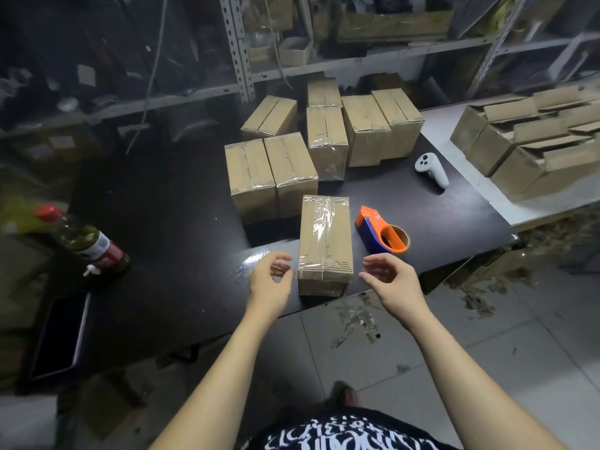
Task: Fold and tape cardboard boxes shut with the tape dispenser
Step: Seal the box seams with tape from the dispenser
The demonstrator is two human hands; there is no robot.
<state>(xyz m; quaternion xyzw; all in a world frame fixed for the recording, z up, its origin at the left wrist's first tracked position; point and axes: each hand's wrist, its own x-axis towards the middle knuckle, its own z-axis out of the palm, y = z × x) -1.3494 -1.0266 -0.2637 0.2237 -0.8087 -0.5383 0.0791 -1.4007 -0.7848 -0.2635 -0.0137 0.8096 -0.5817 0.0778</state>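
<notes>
A closed cardboard box [325, 241] with clear tape along its top lies at the near edge of the black table [168, 222]. My left hand [271, 282] hovers just left of the box, fingers loosely curled, holding nothing. On the box's right side my right hand [388, 280] does the same, a small gap away. The orange and blue tape dispenser [381, 230] lies on the table right of the box, untouched.
Several taped boxes [272, 175] stand behind. A white controller [431, 168] lies at the back right. Open unfolded boxes [526, 141] fill a white surface on the right. A bottle [84, 240] lies at the left, a dark tablet [61, 336] near it. Shelving stands behind.
</notes>
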